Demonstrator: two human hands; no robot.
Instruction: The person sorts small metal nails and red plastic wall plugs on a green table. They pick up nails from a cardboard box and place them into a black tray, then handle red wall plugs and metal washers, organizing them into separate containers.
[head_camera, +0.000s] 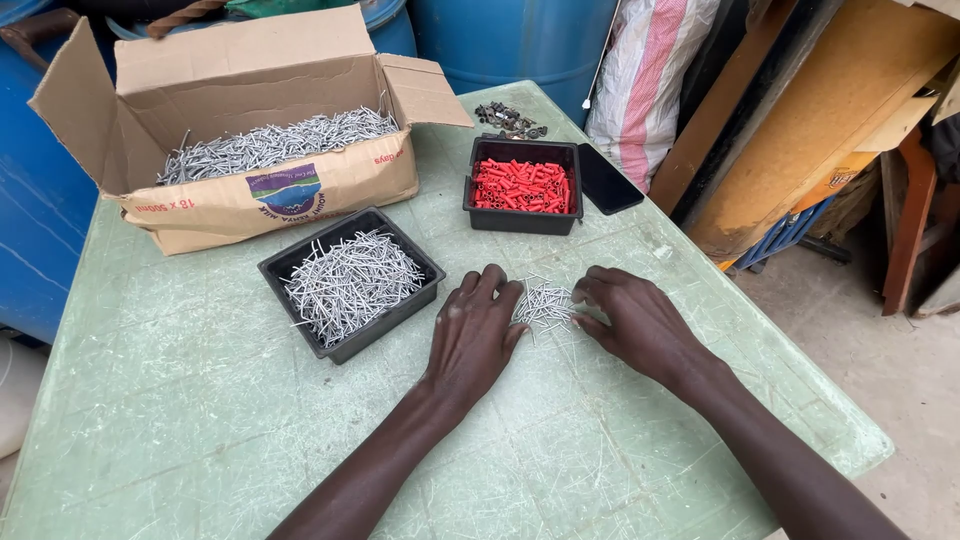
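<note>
The left hand (473, 330) lies palm down on the green table (200, 400), fingers loosely spread and flat, gripping nothing; its fingertips touch the left edge of a small pile of nails (545, 302). The right hand (637, 318) rests on the other side of the pile, fingers curled inward at its right edge — whether any nail is pinched between them cannot be told. The pile sits between the two hands, on the bare tabletop, touched from both sides.

Just to the left of the left hand, a black tray (350, 280) stands at an angle, heaped with more nails of the same grey kind. Beyond that tray, farther from the person, an open cardboard box (260, 190) holds a much larger mass of nails, its flaps standing up and out. Ahead of the hands, past the pile, a second black tray (522, 188) holds red plastic plugs; its black lid (610, 180) lies just beside it, on the right. Beyond the red tray, near the table's far edge, sits a small heap of dark metal bits (510, 120) — too small to tell apart.

Blue drums (500, 40) stand behind the table, and a striped sack (650, 80) leans to their right.
</note>
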